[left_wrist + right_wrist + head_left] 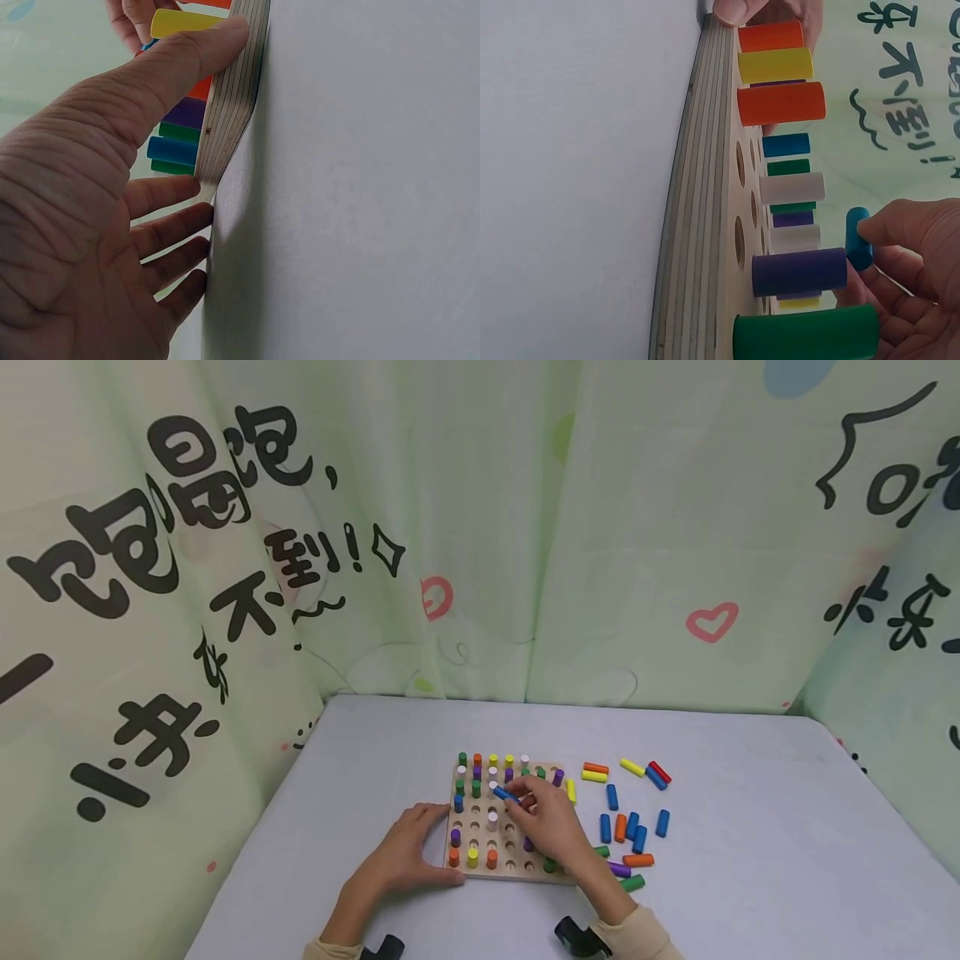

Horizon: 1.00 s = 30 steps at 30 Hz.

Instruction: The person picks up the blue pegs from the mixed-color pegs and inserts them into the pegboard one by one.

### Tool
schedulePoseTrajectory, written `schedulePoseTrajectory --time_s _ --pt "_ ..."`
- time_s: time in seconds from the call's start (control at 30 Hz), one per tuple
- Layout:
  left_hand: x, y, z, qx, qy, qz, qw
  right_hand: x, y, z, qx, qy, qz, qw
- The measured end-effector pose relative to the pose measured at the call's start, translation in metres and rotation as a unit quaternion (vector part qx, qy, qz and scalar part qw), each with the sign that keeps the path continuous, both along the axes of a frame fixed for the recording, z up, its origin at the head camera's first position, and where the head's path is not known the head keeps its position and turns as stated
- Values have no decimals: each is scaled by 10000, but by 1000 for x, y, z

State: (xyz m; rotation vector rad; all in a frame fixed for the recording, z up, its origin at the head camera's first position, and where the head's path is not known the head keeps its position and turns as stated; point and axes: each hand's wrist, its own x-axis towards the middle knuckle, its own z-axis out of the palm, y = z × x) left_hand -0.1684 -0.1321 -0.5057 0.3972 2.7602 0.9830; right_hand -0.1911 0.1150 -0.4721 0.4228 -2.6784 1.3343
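A wooden pegboard (517,875) with rows of round holes lies on the table, with pegs of several colours standing in it. My right hand (546,814) pinches a blue peg (506,794) between thumb and fingers, above the board. In the right wrist view that blue peg (859,238) is clear of the board, beyond a standing purple peg (799,272). My left hand (408,852) is at the board's near left corner. Its fairly straight thumb (202,49) lies against the near edge, while the index fingertip touches the left side.
Loose pegs lie right of the board, among them a blue peg (662,823), an orange peg (638,860), a yellow peg (632,767) and a green peg (632,883). A printed curtain (622,568) hangs behind the white table (750,827).
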Motion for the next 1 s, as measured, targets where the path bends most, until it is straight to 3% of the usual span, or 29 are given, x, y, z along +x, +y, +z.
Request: schedulePoseTrajectory --time_s 0.2,1.0 --pt "0 1 1 2 10 14 10000 0 -5 0 -95 -231 -9 9997" --pt "-1 0 -1 -33 48 -28 10000 -4 -20 -6 -43 -253 262 9993"
